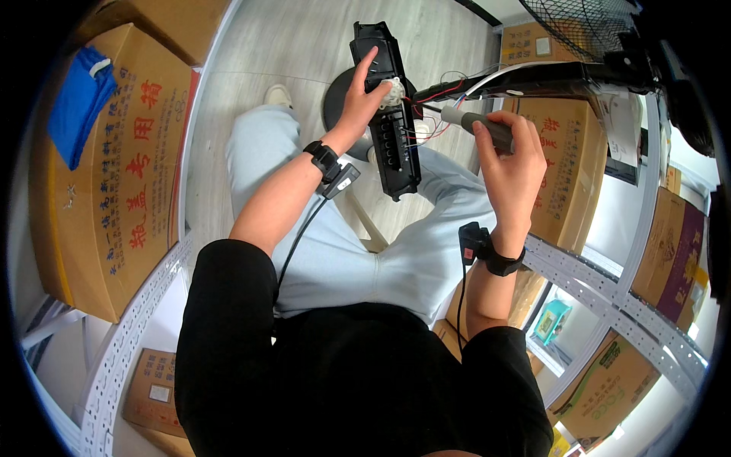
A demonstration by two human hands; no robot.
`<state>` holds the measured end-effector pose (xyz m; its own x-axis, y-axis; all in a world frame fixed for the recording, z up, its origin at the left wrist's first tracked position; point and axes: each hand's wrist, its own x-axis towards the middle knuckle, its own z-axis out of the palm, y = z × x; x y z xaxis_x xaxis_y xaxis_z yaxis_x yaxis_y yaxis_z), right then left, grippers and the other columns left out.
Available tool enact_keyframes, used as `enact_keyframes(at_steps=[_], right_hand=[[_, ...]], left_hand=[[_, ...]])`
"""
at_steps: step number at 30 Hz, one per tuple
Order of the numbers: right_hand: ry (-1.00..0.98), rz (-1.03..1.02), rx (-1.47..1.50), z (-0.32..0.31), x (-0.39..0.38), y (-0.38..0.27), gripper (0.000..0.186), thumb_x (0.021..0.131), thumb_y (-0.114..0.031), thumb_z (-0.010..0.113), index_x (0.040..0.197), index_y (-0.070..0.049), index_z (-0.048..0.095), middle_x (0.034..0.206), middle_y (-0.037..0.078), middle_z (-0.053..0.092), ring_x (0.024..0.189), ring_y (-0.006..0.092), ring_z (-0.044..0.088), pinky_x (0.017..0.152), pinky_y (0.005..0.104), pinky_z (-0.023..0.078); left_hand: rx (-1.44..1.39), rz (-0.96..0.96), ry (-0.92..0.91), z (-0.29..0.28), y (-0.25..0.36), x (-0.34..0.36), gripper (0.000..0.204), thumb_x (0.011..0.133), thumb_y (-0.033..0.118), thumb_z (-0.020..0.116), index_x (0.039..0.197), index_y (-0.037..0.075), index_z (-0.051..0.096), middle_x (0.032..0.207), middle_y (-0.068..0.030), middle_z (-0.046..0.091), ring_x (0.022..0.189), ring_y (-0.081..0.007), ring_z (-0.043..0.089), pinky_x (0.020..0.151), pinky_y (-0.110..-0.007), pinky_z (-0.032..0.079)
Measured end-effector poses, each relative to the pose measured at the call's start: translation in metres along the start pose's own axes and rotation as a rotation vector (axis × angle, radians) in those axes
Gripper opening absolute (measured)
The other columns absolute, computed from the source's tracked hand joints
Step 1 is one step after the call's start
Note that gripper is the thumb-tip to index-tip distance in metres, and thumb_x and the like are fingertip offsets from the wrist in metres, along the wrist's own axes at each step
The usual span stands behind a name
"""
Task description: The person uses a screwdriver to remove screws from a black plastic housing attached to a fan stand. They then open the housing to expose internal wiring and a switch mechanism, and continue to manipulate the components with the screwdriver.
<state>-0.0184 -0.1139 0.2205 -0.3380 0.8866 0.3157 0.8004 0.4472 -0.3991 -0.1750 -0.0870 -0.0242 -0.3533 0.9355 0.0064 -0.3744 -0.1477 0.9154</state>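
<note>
A large brown carton (145, 152) stands at the left, and a long black housing (397, 164) lies lengthwise between the knees, above a black round disc (333, 107). The left hand (359, 105) is half spread over the housing's left edge — index finger stretched toward its far end, thumb reaching to a white round part (393, 93) — while the other fingers are hidden, so I cannot tell whether they grip. The right hand (512, 152) is closed around the thick grey handle of a screwdriver-like tool (487, 129), thumb and fingers bent about it. The left forearm slants up and rightward into the hand; the right one rises almost upright, its hand turned inward at the wrist. The tool is held nearly level, its dark shaft pointing left at the housing, the tip too small to place exactly. Thin red wires (438, 94) loop just beside the shaft, near the white round part
</note>
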Motion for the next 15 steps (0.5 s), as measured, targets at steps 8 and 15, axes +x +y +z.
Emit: enact_keyframes(at_steps=[8,15], right_hand=[[-0.087,0.018,0.023,0.009,-0.006,0.005,0.02,0.082,-0.015,0.077,0.097,-0.007,0.067,0.092,0.009,0.067,0.071,0.0228,0.067,0.06,0.0319,0.054],[-0.133,-0.001,0.015,0.027,-0.015,0.01,0.02,0.083,-0.017,0.077,0.095,-0.007,0.065,0.09,0.01,0.065,0.066,0.0253,0.067,0.057,0.0349,0.053]], left_hand=[[-0.017,0.008,0.006,-0.001,-0.004,0.001,0.073,0.089,0.005,0.064,0.154,0.02,0.033,0.143,-0.0073,0.048,0.122,-0.0163,0.053,0.102,-0.031,0.043],[-0.04,0.002,0.01,0.0,-0.007,0.002,0.074,0.09,0.005,0.064,0.154,0.02,0.033,0.142,-0.0075,0.05,0.12,-0.0165,0.054,0.102,-0.032,0.044]])
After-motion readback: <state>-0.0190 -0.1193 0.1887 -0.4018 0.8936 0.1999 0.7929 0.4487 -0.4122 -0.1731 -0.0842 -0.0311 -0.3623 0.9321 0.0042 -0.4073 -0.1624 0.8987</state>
